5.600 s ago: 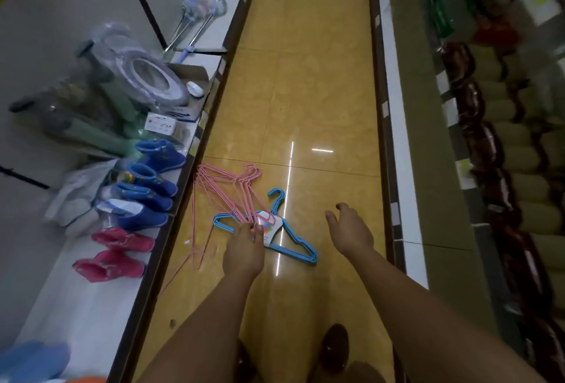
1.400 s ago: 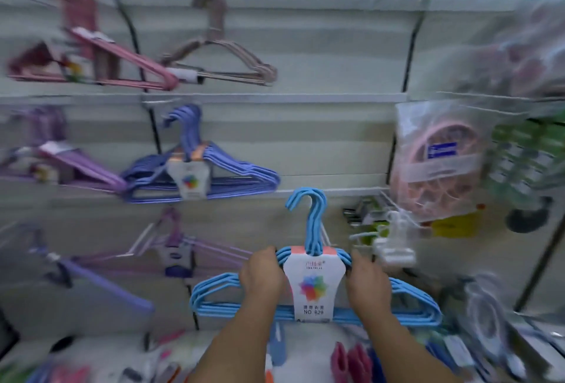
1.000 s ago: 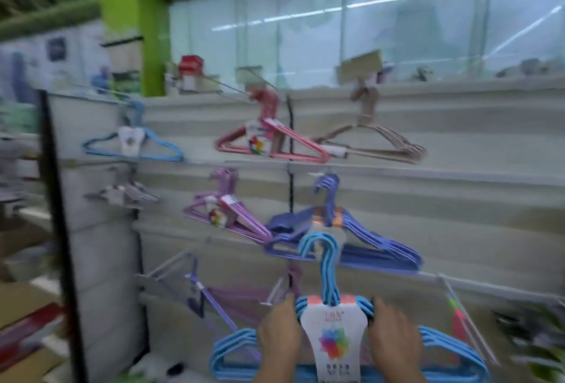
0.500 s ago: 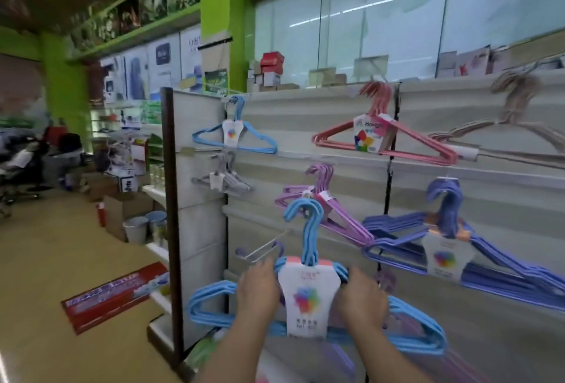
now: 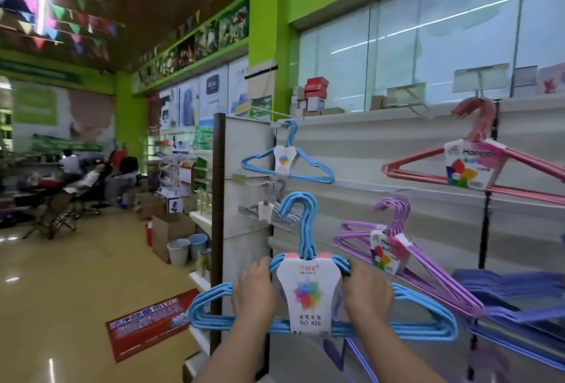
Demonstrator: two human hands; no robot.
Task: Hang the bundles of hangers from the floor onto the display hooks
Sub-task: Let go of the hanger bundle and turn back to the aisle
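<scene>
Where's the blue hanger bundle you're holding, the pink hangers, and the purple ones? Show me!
blue hanger bundle (image 5: 308, 297), head view, on its white paper label.
pink hangers (image 5: 412, 165), head view, on the left sloping arm.
purple hangers (image 5: 434, 272), head view, on the right sloping arm.

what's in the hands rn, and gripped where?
Both hold one bundle of light-blue plastic-coated hangers. Left hand and right hand each grip a sloping shoulder either side of the white paper label. Hooks up, not yet on a display hook.
</scene>
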